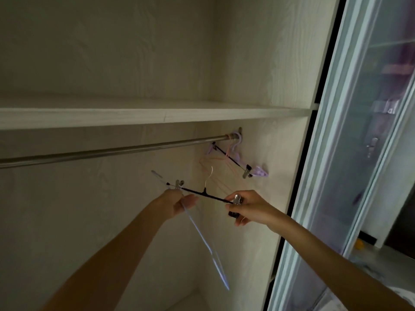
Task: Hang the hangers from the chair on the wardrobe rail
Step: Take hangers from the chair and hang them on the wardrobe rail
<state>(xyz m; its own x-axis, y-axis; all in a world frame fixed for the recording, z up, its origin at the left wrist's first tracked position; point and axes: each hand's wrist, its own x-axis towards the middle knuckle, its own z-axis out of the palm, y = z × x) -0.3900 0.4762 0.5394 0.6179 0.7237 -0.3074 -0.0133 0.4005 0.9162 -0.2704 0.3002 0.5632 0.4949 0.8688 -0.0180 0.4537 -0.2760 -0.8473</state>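
Observation:
A black clip hanger (pixel 202 193) with a silver hook and metal clips is held level below the steel wardrobe rail (pixel 112 151). My right hand (pixel 251 207) pinches its right end by the clip. My left hand (pixel 179 204) grips its left end together with a pale blue plastic hanger (pixel 208 245) that dangles down and to the right. At the rail's right end several hangers hang: a purple one (pixel 258 170), a black clip hanger (pixel 233 161) and a thin pink one (pixel 215 173).
A white wooden shelf (pixel 157 114) runs just above the rail. The wardrobe's right side wall (pixel 276 153) is close to the hung hangers. A frosted sliding door (pixel 350 131) stands at the right. The long left stretch of the rail carries nothing.

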